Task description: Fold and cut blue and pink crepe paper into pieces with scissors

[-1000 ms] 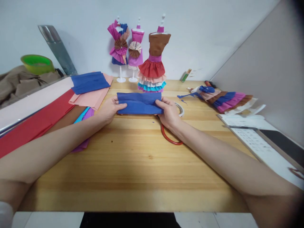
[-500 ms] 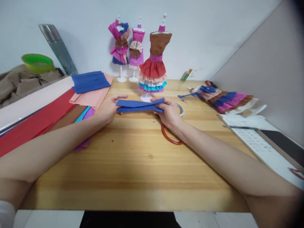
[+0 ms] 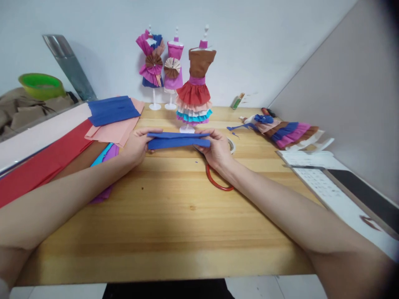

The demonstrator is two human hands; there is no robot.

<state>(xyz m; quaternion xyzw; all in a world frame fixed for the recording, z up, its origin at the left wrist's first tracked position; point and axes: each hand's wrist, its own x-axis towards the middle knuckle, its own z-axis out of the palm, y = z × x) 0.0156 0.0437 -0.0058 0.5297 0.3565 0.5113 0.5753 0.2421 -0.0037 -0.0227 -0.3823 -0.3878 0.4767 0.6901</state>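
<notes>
A folded strip of blue crepe paper is stretched level between my two hands above the table. My left hand pinches its left end, fingers behind and thumb below. Its right end is gripped by my right hand. Partly hidden under my right hand are red-handled scissors and a roll of white tape. Just behind the strip stands a small dress form with a brown top and a tiered ruffled skirt.
Two more dressed forms, one with a brown rosette and one in pink, stand by the wall. Coloured paper sheets lie left. A paper dress and a white board lie right. A green bowl-like ring sits far left.
The strip's right end has been flattened and straightened, and my right-hand fingers have shifted on it. The whole view has moved slightly, so everything sits a little further left.
</notes>
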